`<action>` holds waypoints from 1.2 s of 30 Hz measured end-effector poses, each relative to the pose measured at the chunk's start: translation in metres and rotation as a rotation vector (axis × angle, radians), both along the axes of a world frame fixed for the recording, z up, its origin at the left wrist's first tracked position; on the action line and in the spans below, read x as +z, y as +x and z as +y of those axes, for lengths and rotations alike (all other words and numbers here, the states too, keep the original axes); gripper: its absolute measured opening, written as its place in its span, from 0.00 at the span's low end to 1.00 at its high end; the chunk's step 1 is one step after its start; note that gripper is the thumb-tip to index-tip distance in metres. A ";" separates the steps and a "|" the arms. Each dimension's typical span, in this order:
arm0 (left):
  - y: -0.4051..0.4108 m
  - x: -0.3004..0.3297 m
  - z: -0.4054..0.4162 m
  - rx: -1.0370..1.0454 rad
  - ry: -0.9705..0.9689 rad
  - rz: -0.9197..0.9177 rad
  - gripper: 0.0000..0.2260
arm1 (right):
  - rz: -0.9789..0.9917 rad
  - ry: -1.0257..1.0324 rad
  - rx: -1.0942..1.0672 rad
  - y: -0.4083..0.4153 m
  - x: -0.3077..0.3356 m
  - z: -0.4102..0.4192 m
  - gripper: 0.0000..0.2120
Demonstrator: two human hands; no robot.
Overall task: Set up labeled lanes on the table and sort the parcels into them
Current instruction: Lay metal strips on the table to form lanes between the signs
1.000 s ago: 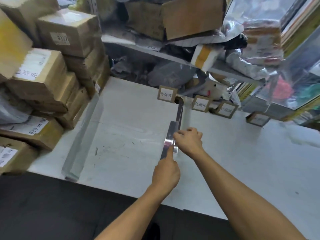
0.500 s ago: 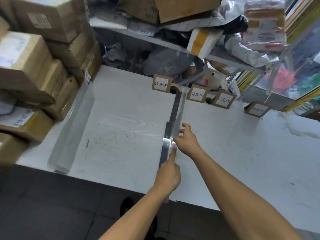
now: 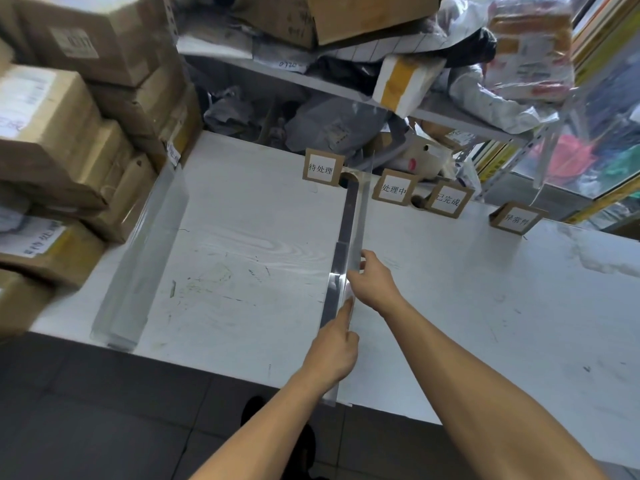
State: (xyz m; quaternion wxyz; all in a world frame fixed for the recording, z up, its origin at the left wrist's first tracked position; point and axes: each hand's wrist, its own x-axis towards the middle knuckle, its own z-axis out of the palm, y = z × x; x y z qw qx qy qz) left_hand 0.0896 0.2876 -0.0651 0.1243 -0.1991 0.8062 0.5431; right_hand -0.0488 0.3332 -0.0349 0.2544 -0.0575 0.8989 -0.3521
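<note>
Right hand [image 3: 372, 280] slid farther up clear divider [image 3: 349, 244], fingers pinching it, left forefinger pressing, label [image 3: 320, 169] 待处理

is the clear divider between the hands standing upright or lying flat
Upright: the clear divider stands on edge on the table, right hand gripping it and left hand touching it.

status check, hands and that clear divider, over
Left hand index fingertip pressing the clear divider. Right hand gripping its upright edge. Four label cards stand along the table's far side. No parcels in lanes yet.
</note>
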 end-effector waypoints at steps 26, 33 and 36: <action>-0.012 0.016 -0.029 0.074 0.040 0.050 0.31 | 0.318 0.064 -0.031 0.005 0.012 -0.005 0.28; -0.008 0.051 -0.119 0.345 -0.072 0.210 0.17 | 0.475 -0.099 0.184 0.027 0.043 -0.076 0.23; 0.005 0.063 -0.176 0.514 -0.184 0.287 0.11 | 0.365 -0.121 0.306 0.043 0.050 -0.117 0.24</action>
